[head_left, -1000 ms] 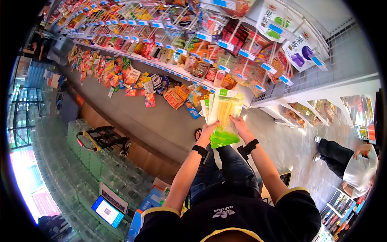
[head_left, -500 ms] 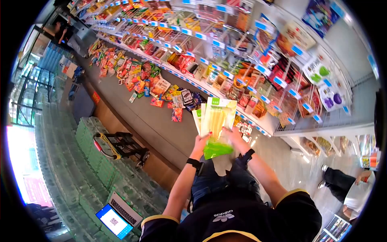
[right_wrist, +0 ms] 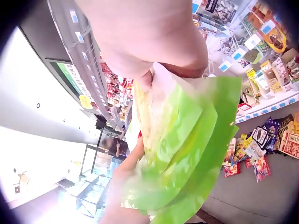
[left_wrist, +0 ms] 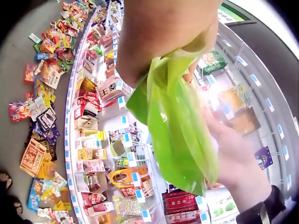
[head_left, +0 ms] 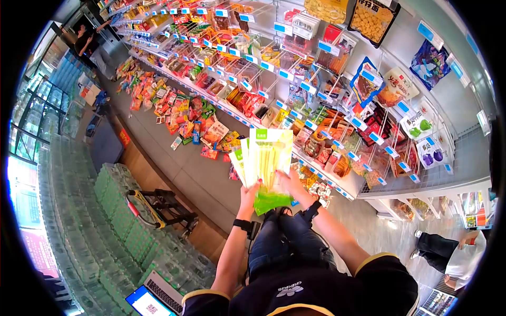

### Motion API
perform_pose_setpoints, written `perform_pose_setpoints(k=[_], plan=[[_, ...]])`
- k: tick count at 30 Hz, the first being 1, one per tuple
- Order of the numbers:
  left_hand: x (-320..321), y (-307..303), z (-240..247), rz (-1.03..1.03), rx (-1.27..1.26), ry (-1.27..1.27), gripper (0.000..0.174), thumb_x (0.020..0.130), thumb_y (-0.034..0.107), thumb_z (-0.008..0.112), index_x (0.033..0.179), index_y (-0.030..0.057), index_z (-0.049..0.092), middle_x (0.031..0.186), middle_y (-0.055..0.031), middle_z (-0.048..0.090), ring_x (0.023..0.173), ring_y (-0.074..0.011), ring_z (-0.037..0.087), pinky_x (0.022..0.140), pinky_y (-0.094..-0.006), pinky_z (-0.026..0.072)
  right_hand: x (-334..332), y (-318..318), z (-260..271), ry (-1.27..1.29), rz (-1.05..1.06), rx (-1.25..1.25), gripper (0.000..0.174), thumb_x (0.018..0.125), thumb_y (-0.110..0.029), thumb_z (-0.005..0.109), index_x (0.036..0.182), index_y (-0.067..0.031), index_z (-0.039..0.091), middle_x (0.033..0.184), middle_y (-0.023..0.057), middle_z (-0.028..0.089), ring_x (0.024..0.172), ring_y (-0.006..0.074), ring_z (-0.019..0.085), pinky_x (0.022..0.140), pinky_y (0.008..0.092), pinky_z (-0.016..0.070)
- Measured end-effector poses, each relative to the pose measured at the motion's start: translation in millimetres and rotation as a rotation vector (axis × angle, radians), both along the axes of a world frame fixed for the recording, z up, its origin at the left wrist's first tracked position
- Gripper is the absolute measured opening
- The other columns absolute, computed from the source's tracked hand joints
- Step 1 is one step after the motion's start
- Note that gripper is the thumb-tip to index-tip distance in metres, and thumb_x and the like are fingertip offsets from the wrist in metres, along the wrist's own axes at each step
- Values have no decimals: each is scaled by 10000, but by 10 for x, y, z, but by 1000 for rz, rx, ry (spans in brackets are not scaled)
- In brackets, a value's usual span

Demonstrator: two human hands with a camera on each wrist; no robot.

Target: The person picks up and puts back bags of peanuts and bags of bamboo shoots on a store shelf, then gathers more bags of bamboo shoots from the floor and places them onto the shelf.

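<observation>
Packets of glossy white-and-green plastic (head_left: 270, 155), flat and showing pale yellow sticks, stand fanned between the hands: the left hand (head_left: 250, 196) grips their left side, the right hand (head_left: 291, 183) their right. Beyond the left hand, loose multicoloured snack bags (head_left: 174, 108) litter the grey floor (head_left: 182, 167). Slick film and uneven overlap could let a rear packet slip if either grip loosened.
</observation>
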State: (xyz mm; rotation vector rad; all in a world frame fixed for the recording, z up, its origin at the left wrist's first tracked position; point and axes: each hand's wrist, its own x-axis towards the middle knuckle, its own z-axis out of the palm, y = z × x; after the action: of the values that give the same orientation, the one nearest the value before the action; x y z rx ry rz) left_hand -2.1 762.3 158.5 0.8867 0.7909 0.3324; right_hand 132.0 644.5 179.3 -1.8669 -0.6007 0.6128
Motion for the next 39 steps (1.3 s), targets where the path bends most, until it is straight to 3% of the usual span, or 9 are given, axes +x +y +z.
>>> perform_pose_setpoints(k=[3, 5, 7, 11, 17, 22, 26, 32, 39], plan=[[91, 45, 70, -40, -1, 22, 291, 807, 112, 660, 1059, -11, 578, 874, -53, 634, 720, -125, 604, 617, -254, 482, 68, 0, -151, 272, -125, 179, 259, 857, -204, 584, 969, 26, 620, 711, 28, 621, 608, 91, 490, 584, 285, 435], [246, 46, 114, -52, 74, -38, 280, 805, 101, 656, 1050, -16, 586, 881, -53, 636, 728, -116, 600, 624, -248, 480, 115, -21, 116, -52, -78, 115, 255, 861, -178, 580, 1021, 19, 601, 793, 19, 630, 675, 87, 501, 625, 274, 444], [397, -8, 121, -81, 137, -87, 270, 803, 91, 652, 1042, -20, 595, 887, -53, 638, 735, -107, 595, 630, -242, 478, 223, -116, -77, 198, -258, 218, 259, 861, -167, 580, 1048, 13, 592, 848, 19, 634, 719, 90, 515, 654, 272, 450], [857, -317, 343, -321, 138, -132, 267, 801, 77, 644, 1040, -29, 594, 900, -40, 636, 774, -102, 581, 686, -242, 467, 348, -707, -73, 473, -492, 482, 285, 868, -143, 585, 1112, 1, 550, 1017, 35, 617, 881, 133, 570, 788, 270, 446], [1343, -1337, 276, -638, 138, -143, 322, 794, 96, 660, 1079, -21, 566, 942, -43, 630, 827, -96, 567, 728, -247, 462, 307, -1892, -13, 489, -864, 349, 314, 872, -122, 579, 1149, 9, 511, 1065, 54, 601, 928, 138, 572, 815, 265, 440], [1365, -1885, 712, -902, 185, 114, 340, 766, 61, 680, 1078, -13, 565, 961, -61, 629, 838, -130, 598, 703, -272, 494, -30, -2606, 26, 450, -863, 398, 312, 890, -155, 551, 1153, 7, 502, 1041, 47, 603, 904, 122, 574, 780, 261, 455], [1374, -2028, 663, -1100, 157, 21, 378, 765, 52, 676, 1111, -12, 539, 981, -64, 623, 859, -133, 594, 732, -270, 491, -265, -2869, -92, 484, -957, 453, 301, 896, -169, 542, 1145, -2, 514, 1022, 36, 606, 886, 113, 572, 764, 255, 454], [1436, -2048, 102, -1131, 104, -124, 418, 759, 11, 654, 1152, -3, 511, 1022, -63, 611, 892, -141, 590, 762, -272, 487, -256, -2905, -212, 422, -995, 375, 306, 901, -192, 541, 1140, -1, 521, 1023, 30, 600, 887, 100, 555, 766, 252, 447], [1500, -1868, 332, -1076, -17, -139, 391, 772, -32, 607, 1152, -7, 521, 1055, -72, 606, 915, -153, 593, 788, -279, 484, -65, -2830, -271, 372, -910, 513, 296, 907, -157, 537, 1147, 16, 532, 1067, 13, 589, 966, 91, 519, 863, 256, 401]])
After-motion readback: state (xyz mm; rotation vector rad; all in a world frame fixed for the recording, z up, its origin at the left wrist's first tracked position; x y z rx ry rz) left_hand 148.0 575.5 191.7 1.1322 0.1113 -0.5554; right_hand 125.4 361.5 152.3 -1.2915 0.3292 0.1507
